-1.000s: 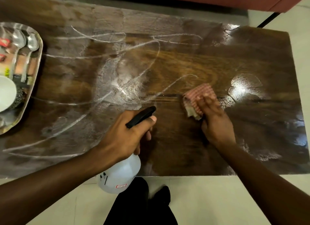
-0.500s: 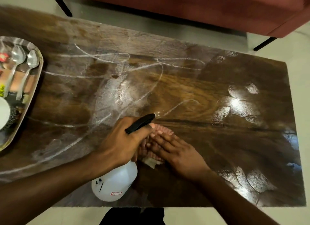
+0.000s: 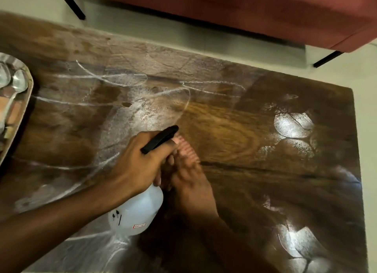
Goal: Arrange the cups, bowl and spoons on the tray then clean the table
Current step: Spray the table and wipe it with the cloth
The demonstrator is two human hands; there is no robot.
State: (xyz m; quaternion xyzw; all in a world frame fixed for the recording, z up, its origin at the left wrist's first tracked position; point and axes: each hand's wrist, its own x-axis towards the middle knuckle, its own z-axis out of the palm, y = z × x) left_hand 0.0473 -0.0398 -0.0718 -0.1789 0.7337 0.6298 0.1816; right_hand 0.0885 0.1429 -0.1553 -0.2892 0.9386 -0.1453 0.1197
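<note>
My left hand (image 3: 140, 162) grips the neck of a white spray bottle (image 3: 138, 211) with a black trigger (image 3: 161, 138), held above the near middle of the dark wooden table (image 3: 234, 134). Just right of it, my right hand (image 3: 189, 179) presses a pink checked cloth (image 3: 186, 148) flat on the table with straight fingers; the hand is blurred and partly behind the left one. At the far left edge a metal tray (image 3: 24, 117) holds two spoons (image 3: 19, 85); the rest of the tray is out of frame.
White wet streaks and shiny patches cover the tabletop, most of them left and centre. A red sofa (image 3: 244, 12) on black legs stands beyond the table's far edge. Pale floor shows to the right.
My right hand has slid the cloth leftward across the table until it lies beside my left hand. The view has tilted up, and the tray has moved nearly out of frame.
</note>
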